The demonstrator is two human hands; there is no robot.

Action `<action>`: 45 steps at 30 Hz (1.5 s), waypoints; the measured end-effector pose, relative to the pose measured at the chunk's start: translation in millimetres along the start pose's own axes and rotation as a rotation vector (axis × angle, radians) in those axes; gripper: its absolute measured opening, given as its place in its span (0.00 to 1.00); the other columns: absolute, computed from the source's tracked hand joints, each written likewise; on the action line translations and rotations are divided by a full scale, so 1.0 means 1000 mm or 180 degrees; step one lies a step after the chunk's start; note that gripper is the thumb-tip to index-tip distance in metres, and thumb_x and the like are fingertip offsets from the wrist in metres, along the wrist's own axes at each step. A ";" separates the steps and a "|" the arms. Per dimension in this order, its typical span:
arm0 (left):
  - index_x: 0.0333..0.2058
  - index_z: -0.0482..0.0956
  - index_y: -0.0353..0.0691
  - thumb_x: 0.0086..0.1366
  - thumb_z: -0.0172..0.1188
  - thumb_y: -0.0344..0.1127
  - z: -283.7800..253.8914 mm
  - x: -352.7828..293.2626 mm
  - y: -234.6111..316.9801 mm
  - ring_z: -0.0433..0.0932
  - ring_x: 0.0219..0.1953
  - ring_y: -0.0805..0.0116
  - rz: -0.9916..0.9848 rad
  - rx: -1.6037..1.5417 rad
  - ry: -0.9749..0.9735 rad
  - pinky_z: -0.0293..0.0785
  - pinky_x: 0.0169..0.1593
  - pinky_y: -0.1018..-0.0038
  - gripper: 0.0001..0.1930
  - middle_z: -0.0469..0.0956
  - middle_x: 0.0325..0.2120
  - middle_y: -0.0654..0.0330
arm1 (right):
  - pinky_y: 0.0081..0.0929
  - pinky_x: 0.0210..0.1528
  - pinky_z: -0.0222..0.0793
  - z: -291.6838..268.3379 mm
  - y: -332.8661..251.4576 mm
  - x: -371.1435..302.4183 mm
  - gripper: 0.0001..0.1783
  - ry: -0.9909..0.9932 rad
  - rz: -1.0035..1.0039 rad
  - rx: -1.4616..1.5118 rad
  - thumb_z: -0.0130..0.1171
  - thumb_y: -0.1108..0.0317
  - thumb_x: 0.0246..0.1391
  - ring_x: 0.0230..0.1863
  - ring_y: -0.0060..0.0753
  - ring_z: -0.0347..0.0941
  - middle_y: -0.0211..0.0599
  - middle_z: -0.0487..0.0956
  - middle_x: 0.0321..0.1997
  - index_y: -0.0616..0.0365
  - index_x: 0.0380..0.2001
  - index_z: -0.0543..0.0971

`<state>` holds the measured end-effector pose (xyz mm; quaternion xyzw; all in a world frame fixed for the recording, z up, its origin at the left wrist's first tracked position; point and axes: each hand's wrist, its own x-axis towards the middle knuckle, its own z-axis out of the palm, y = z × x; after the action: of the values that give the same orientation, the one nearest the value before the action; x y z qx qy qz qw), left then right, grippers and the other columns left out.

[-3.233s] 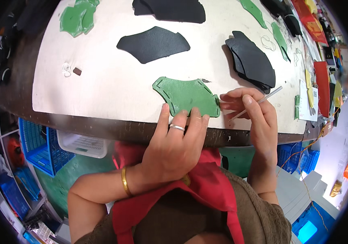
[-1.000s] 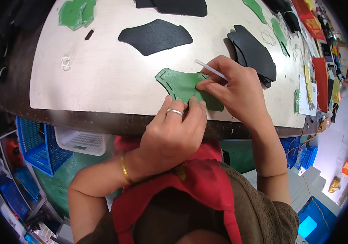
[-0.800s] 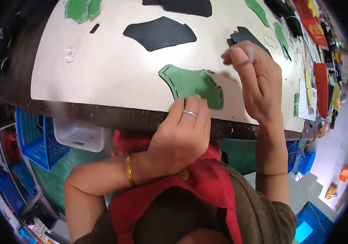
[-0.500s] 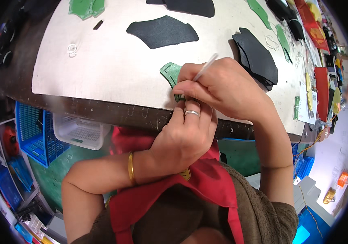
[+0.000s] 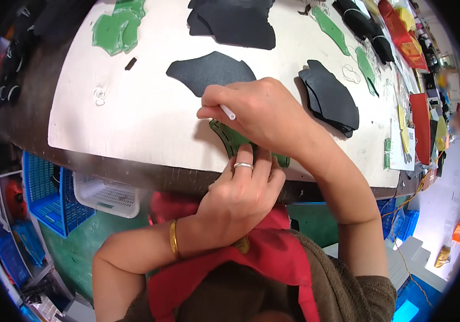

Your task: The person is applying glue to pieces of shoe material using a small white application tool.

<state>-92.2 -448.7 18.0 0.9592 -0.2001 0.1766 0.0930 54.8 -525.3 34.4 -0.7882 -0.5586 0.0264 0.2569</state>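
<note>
My right hand [image 5: 262, 110] is closed around a slim white pen-like stick [image 5: 227, 111]. Its tip is hidden behind my fingers, so I cannot tell whether it touches anything. Below that hand a green template [image 5: 222, 131] with slots along its edge lies at the table's near edge, with a dark edge showing beneath it. My left hand [image 5: 243, 185], with a ring and a gold bangle, rests its outstretched fingers on the template, part of which they cover. Just beyond my right hand lies a black leather piece [image 5: 208, 71], partly hidden by it.
Stacked black leather pieces [image 5: 329, 99] lie to the right, and more black pieces [image 5: 235, 24] at the back. Green templates [image 5: 114, 32] sit far left. A small white ring-like coil [image 5: 99, 96] lies left. Blue [image 5: 52, 188] and white [image 5: 106, 196] baskets stand below the table edge.
My right hand has moved left and slightly away from my left hand, with the stick now pointing back toward me. More of the green template shows. The whole view has shifted a little.
</note>
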 end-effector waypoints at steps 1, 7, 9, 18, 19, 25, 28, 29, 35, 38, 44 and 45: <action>0.36 0.79 0.36 0.59 0.59 0.37 0.000 0.000 0.001 0.78 0.43 0.54 0.0023 0.0080 -0.0002 0.83 0.45 0.70 0.10 0.79 0.43 0.47 | 0.40 0.26 0.73 0.003 0.000 -0.002 0.09 0.0174 0.0010 -0.0032 0.65 0.61 0.61 0.24 0.47 0.79 0.37 0.80 0.21 0.52 0.33 0.78; 0.36 0.79 0.39 0.61 0.58 0.36 0.001 0.004 0.004 0.81 0.46 0.54 -0.0031 0.0146 -0.0139 0.83 0.43 0.73 0.08 0.81 0.48 0.47 | 0.35 0.27 0.74 -0.005 0.001 -0.025 0.06 0.0682 0.0540 -0.0277 0.64 0.64 0.62 0.26 0.44 0.80 0.39 0.82 0.25 0.54 0.34 0.80; 0.36 0.78 0.39 0.61 0.58 0.35 0.003 0.005 0.003 0.82 0.46 0.55 -0.0036 0.0177 -0.0027 0.83 0.42 0.74 0.08 0.81 0.49 0.48 | 0.38 0.31 0.75 -0.023 0.000 -0.044 0.12 0.0823 0.1161 0.0239 0.60 0.58 0.65 0.26 0.45 0.81 0.40 0.83 0.26 0.55 0.34 0.81; 0.43 0.84 0.36 0.58 0.59 0.32 0.005 0.008 -0.001 0.83 0.41 0.64 0.0169 0.0608 0.0062 0.80 0.34 0.80 0.14 0.84 0.45 0.56 | 0.25 0.35 0.75 -0.029 0.007 -0.090 0.12 0.0386 0.1211 0.0513 0.58 0.64 0.69 0.31 0.33 0.81 0.38 0.82 0.29 0.62 0.38 0.82; 0.43 0.85 0.36 0.58 0.59 0.32 0.005 0.009 -0.001 0.83 0.40 0.63 0.0154 0.0604 0.0097 0.79 0.33 0.80 0.15 0.84 0.45 0.56 | 0.31 0.31 0.72 -0.024 0.007 -0.092 0.11 0.0520 0.1237 0.0395 0.61 0.63 0.66 0.29 0.41 0.79 0.40 0.79 0.27 0.59 0.35 0.81; 0.44 0.85 0.37 0.59 0.59 0.32 0.008 0.008 0.000 0.82 0.39 0.64 0.0053 0.0459 0.0049 0.76 0.29 0.80 0.15 0.84 0.46 0.56 | 0.37 0.23 0.69 -0.021 -0.049 -0.118 0.13 0.0833 0.1427 -0.0783 0.64 0.59 0.61 0.21 0.44 0.75 0.36 0.74 0.18 0.54 0.27 0.77; 0.44 0.85 0.39 0.59 0.60 0.32 0.010 0.007 -0.001 0.82 0.40 0.64 0.0037 0.0425 0.0063 0.76 0.30 0.79 0.14 0.83 0.46 0.58 | 0.38 0.22 0.67 -0.036 -0.060 -0.127 0.14 0.0645 0.1283 -0.0633 0.63 0.60 0.62 0.20 0.42 0.74 0.35 0.72 0.17 0.55 0.26 0.75; 0.44 0.85 0.40 0.60 0.60 0.32 0.010 0.007 -0.003 0.82 0.40 0.64 0.0067 0.0503 0.0063 0.77 0.31 0.78 0.14 0.83 0.47 0.59 | 0.41 0.26 0.71 -0.041 -0.056 -0.126 0.11 0.0078 0.1870 -0.0347 0.63 0.61 0.61 0.28 0.44 0.77 0.42 0.77 0.26 0.58 0.30 0.78; 0.40 0.85 0.40 0.57 0.69 0.30 0.011 0.004 -0.019 0.81 0.37 0.57 0.0065 -0.0373 0.0375 0.80 0.38 0.66 0.11 0.84 0.40 0.58 | 0.42 0.49 0.77 -0.004 0.006 -0.084 0.14 0.0085 0.0967 -0.0409 0.62 0.71 0.45 0.51 0.54 0.80 0.52 0.82 0.45 0.65 0.38 0.83; 0.38 0.85 0.41 0.57 0.72 0.33 0.010 0.005 -0.018 0.79 0.36 0.54 0.0046 -0.0429 0.0239 0.78 0.37 0.61 0.10 0.83 0.39 0.58 | 0.50 0.39 0.77 0.004 -0.002 -0.074 0.16 0.0344 0.2247 0.0385 0.65 0.60 0.52 0.39 0.58 0.82 0.50 0.84 0.35 0.60 0.37 0.80; 0.35 0.82 0.36 0.53 0.70 0.26 -0.001 0.016 -0.055 0.80 0.42 0.46 0.0406 -0.0768 0.0787 0.78 0.44 0.56 0.10 0.80 0.37 0.50 | 0.43 0.38 0.77 -0.050 0.003 -0.094 0.07 0.1458 0.1573 0.0463 0.65 0.59 0.56 0.36 0.46 0.82 0.34 0.83 0.35 0.48 0.33 0.84; 0.38 0.82 0.33 0.52 0.69 0.24 0.000 0.021 -0.068 0.80 0.45 0.45 0.0351 -0.0667 0.0805 0.79 0.48 0.55 0.12 0.80 0.39 0.48 | 0.39 0.38 0.78 -0.061 0.017 -0.101 0.06 0.2008 0.1644 0.0180 0.63 0.60 0.57 0.37 0.43 0.82 0.31 0.84 0.36 0.46 0.34 0.85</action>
<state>-46.1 -394.6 18.8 0.9020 -0.2565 0.2790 0.2071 51.8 -642.9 55.5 -0.8646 -0.2351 -0.1377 0.4221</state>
